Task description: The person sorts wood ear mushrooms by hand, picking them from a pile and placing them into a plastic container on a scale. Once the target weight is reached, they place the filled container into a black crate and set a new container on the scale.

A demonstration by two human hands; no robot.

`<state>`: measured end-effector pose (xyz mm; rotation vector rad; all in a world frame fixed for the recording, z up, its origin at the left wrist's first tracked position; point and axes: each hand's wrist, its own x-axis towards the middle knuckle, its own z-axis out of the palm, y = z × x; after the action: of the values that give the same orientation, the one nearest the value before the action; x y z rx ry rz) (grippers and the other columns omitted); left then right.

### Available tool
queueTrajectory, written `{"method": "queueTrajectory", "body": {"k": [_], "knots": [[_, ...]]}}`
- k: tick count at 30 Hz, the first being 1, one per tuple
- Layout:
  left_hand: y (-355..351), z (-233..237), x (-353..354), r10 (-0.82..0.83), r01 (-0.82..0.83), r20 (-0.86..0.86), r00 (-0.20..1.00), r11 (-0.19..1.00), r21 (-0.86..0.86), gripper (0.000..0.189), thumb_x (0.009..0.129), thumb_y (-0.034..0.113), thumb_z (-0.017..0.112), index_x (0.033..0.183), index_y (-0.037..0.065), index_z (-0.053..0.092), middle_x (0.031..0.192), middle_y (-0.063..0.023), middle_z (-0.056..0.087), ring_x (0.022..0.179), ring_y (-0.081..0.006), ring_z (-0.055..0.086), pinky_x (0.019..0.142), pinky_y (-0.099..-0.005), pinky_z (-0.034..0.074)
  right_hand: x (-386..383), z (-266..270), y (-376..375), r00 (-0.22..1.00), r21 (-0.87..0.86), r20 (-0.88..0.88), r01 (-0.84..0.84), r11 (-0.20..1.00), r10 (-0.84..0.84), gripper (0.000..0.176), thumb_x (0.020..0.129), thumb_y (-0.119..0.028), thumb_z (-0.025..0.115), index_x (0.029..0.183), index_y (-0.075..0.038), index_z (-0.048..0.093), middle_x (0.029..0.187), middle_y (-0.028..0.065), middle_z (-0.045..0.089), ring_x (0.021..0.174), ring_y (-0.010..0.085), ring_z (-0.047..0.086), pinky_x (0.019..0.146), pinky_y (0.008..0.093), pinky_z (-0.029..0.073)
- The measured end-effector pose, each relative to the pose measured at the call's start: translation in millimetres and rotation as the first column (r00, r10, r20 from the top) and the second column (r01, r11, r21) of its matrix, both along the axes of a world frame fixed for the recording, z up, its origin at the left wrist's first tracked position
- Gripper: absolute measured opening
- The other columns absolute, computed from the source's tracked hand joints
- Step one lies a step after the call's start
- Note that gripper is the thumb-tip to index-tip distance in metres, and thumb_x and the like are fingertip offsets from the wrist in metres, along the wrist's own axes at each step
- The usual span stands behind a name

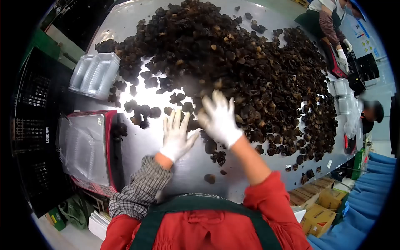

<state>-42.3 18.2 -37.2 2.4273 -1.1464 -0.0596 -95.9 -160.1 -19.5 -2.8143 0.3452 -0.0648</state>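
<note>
With its fingers splayed at the near edge of the heap of dark wood-ear mushrooms (187, 33), the right grip (223, 123) is blurred by motion, opened out, and nothing is seen clenched in it. Just beside it, the left grip (176, 139) is held palm down and released, its fingertips close to a few loose mushrooms (143, 110) on the metal desk (143, 143); whether any are being pressed cannot be told. The heap is spread beyond both grips and far out to the right one's outer side. To the left grip's outer side, a scale (111, 141) is seen, a clear plastic container (81, 135) lying on it, and beyond that are nested clear trays (102, 77). Well apart, past the heap, a co-worker (329, 21) is seen.

And here's the risk: if too wide a sweep is made by the right grip, scraps could be scattered over the near edge of the desk. Thin caps could be torn if pressed too hard against the metal, and small pieces could be missed under the gloved fingers. By a leftward push, mushrooms could be jammed against the scale, and its reading could be upset.
</note>
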Motion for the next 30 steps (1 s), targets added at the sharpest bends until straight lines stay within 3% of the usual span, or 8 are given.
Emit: {"method": "queueTrajectory", "body": {"k": [7, 13, 15, 17, 19, 22, 24, 30], "knots": [[79.8, 13.5, -41.0, -0.141, 0.129, -0.096, 0.985, 0.984, -0.12, 0.081, 0.071, 0.026, 0.075, 0.138, 0.001, 0.038, 0.145, -0.0284, 0.027, 0.134, -0.0459, 0.027, 0.109, -0.0554, 0.023, -136.9, 21.1, 19.9, 0.94, 0.153, 0.219, -0.296, 0.943, 0.26, 0.045, 0.081, -0.032, 0.066, 0.119, -0.009, 0.06, 0.139, 0.022, 0.042, 0.132, 0.0416, 0.035, 0.108, 0.0626, 0.02], [-48.1, 38.5, 59.8, 0.002, 0.026, 0.106, 0.994, 0.963, -0.267, 0.076, 0.081, 0.033, 0.068, 0.143, 0.008, 0.034, 0.151, -0.0272, 0.015, 0.137, -0.0451, 0.02, 0.11, -0.0563, 0.017, -45.0, 18.6, -143.6, 0.895, -0.133, 0.331, 0.359, 0.924, -0.3, 0.059, 0.091, -0.041, 0.053, 0.14, -0.009, 0.04, 0.148, 0.0242, 0.028, 0.137, 0.0418, 0.026, 0.109, 0.0611, 0.018], [-96.1, 28.2, 104.0, 0.151, -0.131, 0.181, 0.972, 0.985, -0.115, 0.074, 0.082, 0.043, 0.066, 0.143, 0.013, 0.037, 0.153, -0.0255, 0.008, 0.14, -0.043, 0.012, 0.112, -0.0563, 0.013, -8.4, 9.6, -159.3, 0.85, -0.161, 0.094, 0.527, 0.834, -0.519, 0.064, 0.093, -0.051, 0.044, 0.143, -0.011, 0.036, 0.152, 0.0242, 0.02, 0.14, 0.0408, 0.018, 0.111, 0.0609, 0.012], [-119.9, 23.3, 119.9, 0.279, -0.28, 0.02, 0.96, 0.957, 0.073, 0.071, 0.081, 0.048, 0.064, 0.139, 0.015, 0.043, 0.154, -0.0258, 0.006, 0.141, -0.0431, 0.01, 0.112, -0.0581, 0.01, 8.6, 1.9, -130.6, 0.887, -0.243, 0.017, 0.451, 0.859, -0.461, 0.065, 0.093, -0.055, 0.04, 0.143, -0.013, 0.038, 0.152, 0.0248, 0.017, 0.141, 0.0416, 0.014, 0.111, 0.0619, 0.009], [-120.2, 23.8, 98.4, 0.176, -0.171, -0.071, 0.982, 0.983, 0.07, 0.066, 0.08, 0.048, 0.064, 0.134, 0.014, 0.049, 0.154, -0.026, 0.004, 0.141, -0.0433, 0.01, 0.111, -0.0598, 0.012, -4.0, 1.4, -80.3, 0.961, -0.232, 0.109, 0.273, 0.933, -0.254, 0.058, 0.092, -0.051, 0.042, 0.134, -0.01, 0.047, 0.149, 0.0259, 0.025, 0.138, 0.0433, 0.021, 0.109, 0.0636, 0.013], [-89.0, 3.4, 40.3, -0.308, 0.307, -0.043, 0.95, 0.951, -0.026, 0.053, 0.077, 0.042, 0.067, 0.118, 0.009, 0.059, 0.141, -0.0249, 0.036, 0.133, -0.0407, 0.031, 0.108, -0.0578, 0.024, -59.8, 0.4, -31.8, 0.987, -0.109, 0.139, -0.06, 0.992, 0.075, 0.048, 0.087, -0.04, 0.059, 0.122, -0.008, 0.056, 0.141, 0.0245, 0.037, 0.132, 0.0395, 0.033, 0.108, 0.0603, 0.02], [-50.8, 29.4, 10.6, -0.445, 0.444, 0.066, 0.893, 0.896, 0.033, 0.051, 0.075, 0.039, 0.07, 0.115, 0.01, 0.06, 0.14, -0.0231, 0.039, 0.131, -0.0375, 0.035, 0.108, -0.0566, 0.022, -98.0, 14.4, -33.5, 0.993, -0.018, 0.107, -0.053, 0.998, 0.054, 0.051, 0.077, -0.032, 0.071, 0.12, -0.007, 0.057, 0.14, 0.0228, 0.038, 0.13, 0.04, 0.036, 0.109, 0.0561, 0.023], [11.3, 22.4, 76.0, 0.094, -0.094, 0.068, 0.993, 0.996, 0.006, 0.068, 0.075, 0.038, 0.074, 0.134, 0.013, 0.049, 0.15, -0.026, 0.019, 0.137, -0.0437, 0.02, 0.11, -0.0581, 0.016, -141.1, 16.3, -121.6, 0.937, -0.243, 0.233, 0.314, 0.918, -0.259, 0.046, 0.085, -0.031, 0.064, 0.124, -0.007, 0.058, 0.142, 0.0279, 0.036, 0.132, 0.0426, 0.034, 0.108, 0.0568, 0.024]]}}
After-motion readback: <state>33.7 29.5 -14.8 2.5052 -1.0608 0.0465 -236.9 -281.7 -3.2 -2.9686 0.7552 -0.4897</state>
